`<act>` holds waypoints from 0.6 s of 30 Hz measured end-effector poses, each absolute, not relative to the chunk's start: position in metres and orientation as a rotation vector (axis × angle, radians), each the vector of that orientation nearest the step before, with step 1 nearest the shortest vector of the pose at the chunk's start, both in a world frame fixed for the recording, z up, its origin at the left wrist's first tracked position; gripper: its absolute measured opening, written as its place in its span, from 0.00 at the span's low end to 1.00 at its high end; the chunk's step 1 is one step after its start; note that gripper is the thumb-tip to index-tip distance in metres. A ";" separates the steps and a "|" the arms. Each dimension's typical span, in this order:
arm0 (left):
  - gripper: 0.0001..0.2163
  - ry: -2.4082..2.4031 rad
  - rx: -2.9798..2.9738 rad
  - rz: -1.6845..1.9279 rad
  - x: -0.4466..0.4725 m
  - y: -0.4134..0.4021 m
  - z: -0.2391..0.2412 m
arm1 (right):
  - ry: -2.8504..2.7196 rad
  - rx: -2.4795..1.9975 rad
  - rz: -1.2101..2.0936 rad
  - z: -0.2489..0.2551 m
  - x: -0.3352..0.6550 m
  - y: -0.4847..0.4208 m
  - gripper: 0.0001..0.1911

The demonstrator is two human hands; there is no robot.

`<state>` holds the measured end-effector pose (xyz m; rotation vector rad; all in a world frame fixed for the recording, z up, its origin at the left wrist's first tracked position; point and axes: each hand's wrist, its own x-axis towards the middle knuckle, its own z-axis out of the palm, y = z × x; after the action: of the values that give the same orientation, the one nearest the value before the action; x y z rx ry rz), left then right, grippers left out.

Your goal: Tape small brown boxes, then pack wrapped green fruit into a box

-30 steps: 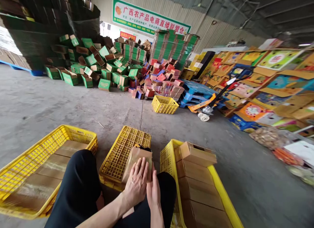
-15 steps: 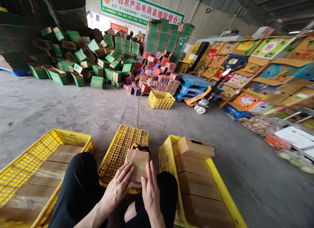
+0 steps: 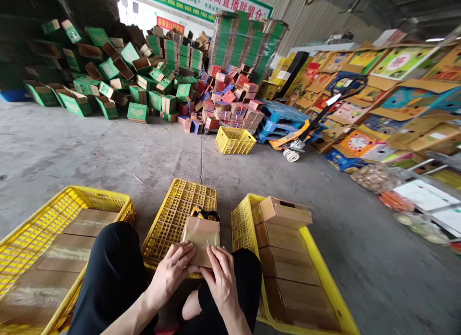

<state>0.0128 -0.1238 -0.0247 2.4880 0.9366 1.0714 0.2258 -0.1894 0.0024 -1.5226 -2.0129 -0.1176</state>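
Note:
A small cardboard box (image 3: 201,234) with clear tape across its top sits in front of my knees, over the near end of an upturned yellow crate (image 3: 187,193). My left hand (image 3: 175,268) holds its near left corner, fingers on top and thumb at the near edge. On the near right part, my right hand (image 3: 221,272) presses with bent fingers, its thumb meeting the near edge close to the left thumb. Just behind the box lies a yellow and black tool (image 3: 206,213), perhaps a tape dispenser, partly hidden by it.
Taped boxes (image 3: 68,251) lie in the left yellow crate (image 3: 108,198). The right yellow crate (image 3: 242,229) holds several cardboard boxes (image 3: 291,265), one resting tilted on its far end. Farther off are another yellow crate (image 3: 236,140), a pallet jack (image 3: 295,140) and piled green boxes (image 3: 137,112).
My right hand has shifted from the box's right side onto its near right part, fingers now bent. The left hand's fingers have curled slightly at the left edge. The view has tilted down a little.

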 end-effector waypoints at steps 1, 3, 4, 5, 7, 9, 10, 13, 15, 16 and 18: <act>0.22 0.951 2.495 1.065 0.014 -0.125 -0.024 | -2.023 -1.524 -0.106 0.006 0.222 -0.190 0.34; 0.22 0.994 2.526 1.035 0.016 -0.128 -0.021 | -2.073 -1.525 -0.059 0.014 0.215 -0.191 0.33; 0.22 1.020 2.545 1.017 0.018 -0.130 -0.019 | -2.107 -1.529 -0.029 0.018 0.212 -0.191 0.33; 0.22 1.043 2.564 0.996 0.019 -0.131 -0.017 | -2.140 -1.535 -0.002 0.022 0.209 -0.191 0.33; 0.22 1.066 2.591 0.964 0.022 -0.133 -0.013 | -2.176 -1.552 0.021 0.030 0.206 -0.190 0.33; 0.21 1.049 2.615 0.951 0.023 -0.133 -0.011 | -2.173 -1.561 0.018 0.035 0.206 -0.190 0.33; 0.21 1.027 2.633 0.948 0.023 -0.133 -0.010 | -2.164 -1.559 0.022 0.038 0.206 -0.189 0.32; 0.25 0.952 2.710 0.925 0.022 -0.128 -0.011 | -2.140 -1.523 0.063 0.043 0.209 -0.183 0.27; 0.28 0.947 2.740 0.898 0.020 -0.123 -0.012 | -2.118 -1.499 0.082 0.044 0.209 -0.177 0.24; 0.29 0.959 2.744 0.892 0.020 -0.120 -0.013 | -2.108 -1.493 0.079 0.043 0.209 -0.173 0.23; 0.31 0.988 2.743 0.896 0.020 -0.115 -0.012 | -2.091 -1.490 0.046 0.041 0.210 -0.166 0.23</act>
<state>0.0204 -0.1150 -0.0125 2.7425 0.9884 0.8961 0.2097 -0.1662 0.0407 -1.4904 -2.0914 0.0456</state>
